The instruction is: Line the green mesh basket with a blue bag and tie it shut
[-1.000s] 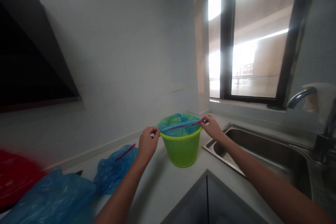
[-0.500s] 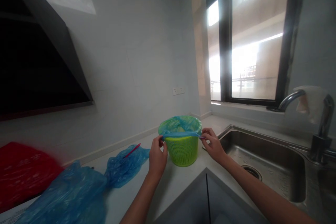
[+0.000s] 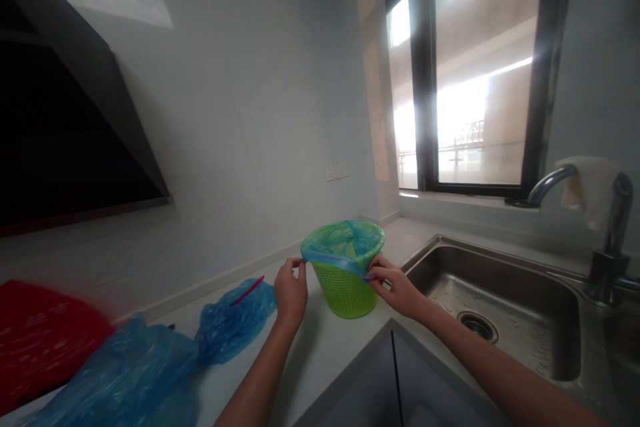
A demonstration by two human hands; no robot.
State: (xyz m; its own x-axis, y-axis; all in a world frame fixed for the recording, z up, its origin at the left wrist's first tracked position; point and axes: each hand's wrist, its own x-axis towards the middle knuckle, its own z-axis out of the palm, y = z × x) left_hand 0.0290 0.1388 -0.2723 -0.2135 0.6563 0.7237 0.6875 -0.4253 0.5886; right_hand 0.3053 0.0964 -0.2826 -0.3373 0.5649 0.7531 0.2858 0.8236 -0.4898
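One white bench (image 3: 325, 340) ran along a pale grey wall (image 3: 240, 113) to the corner, where a window (image 3: 480, 113) with dark frame let in strong light. On the right side a steel sink (image 3: 525, 300) was set into the bench, its round drain (image 3: 477, 325) visible, and a chrome tap (image 3: 610, 240) stood there with a pale cloth (image 3: 590, 190) hanging over it. A socket plate (image 3: 337, 173) was on the wall, and a black slanted fixture (image 3: 75, 140) filled the upper left. Below it lay a red bag (image 3: 45, 340), a large blue bag (image 3: 135, 373) and a smaller crumpled blue bag (image 3: 220, 330). The green basket (image 3: 347, 290) stood on the bench between this smaller bag and the sink, with a thin blue liner (image 3: 350, 240) inside. Both arms reached forward from the lower edge, one on each side of the basket. The left hand (image 3: 291, 290) pinched the liner's edge at the left of the rim, thumb and forefinger nearly together. The right hand (image 3: 397, 285), somewhat lower, had its fingers bent and gripped the same edge at the front right. Between the two hands, this edge stretched across the basket's front, slanting down to the right.
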